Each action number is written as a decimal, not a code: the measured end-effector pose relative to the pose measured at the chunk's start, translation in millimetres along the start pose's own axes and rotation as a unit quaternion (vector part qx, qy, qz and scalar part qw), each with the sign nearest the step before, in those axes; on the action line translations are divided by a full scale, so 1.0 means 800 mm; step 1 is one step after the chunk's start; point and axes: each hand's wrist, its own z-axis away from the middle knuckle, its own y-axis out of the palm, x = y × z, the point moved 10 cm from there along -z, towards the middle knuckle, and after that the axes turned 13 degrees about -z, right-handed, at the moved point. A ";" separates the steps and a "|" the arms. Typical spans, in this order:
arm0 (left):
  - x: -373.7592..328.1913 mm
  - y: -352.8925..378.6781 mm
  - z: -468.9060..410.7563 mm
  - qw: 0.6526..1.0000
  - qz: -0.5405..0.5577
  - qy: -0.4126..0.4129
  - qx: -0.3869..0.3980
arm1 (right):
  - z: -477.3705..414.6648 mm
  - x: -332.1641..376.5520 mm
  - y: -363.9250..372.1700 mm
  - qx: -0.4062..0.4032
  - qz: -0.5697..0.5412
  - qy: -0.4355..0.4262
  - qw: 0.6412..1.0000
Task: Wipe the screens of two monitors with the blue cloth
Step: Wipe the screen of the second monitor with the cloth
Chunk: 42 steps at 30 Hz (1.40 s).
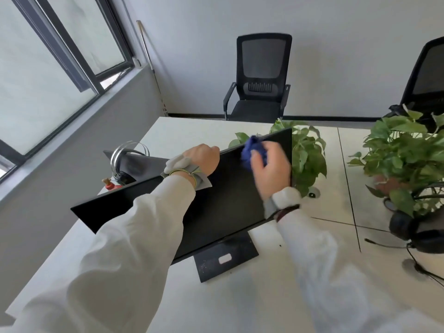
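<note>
White desk, seamed at right. Standing on it: monitor on flat base, second monitor behind left, plant, second plant, headset by right edge.

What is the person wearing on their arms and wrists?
Both arms wear long, loose white cloth sleeves: the left sleeve and the right sleeve. The left hand and right hand have no gloves. The left wrist has a grey padded band and a thin yellow-green cord. The right wrist has a pale grey band beside a dark brown strap.
</note>
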 end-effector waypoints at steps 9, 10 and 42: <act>0.021 -0.005 0.005 0.994 0.050 -0.046 -0.083 | 0.031 -0.009 0.098 0.141 -0.002 -0.054 0.988; 0.026 -0.004 0.005 0.993 0.065 -0.062 -0.082 | 0.022 -0.013 0.087 0.131 0.004 -0.058 0.990; 0.022 0.002 0.015 0.993 0.055 -0.074 -0.076 | 0.200 -0.258 0.058 0.100 -0.014 0.345 0.933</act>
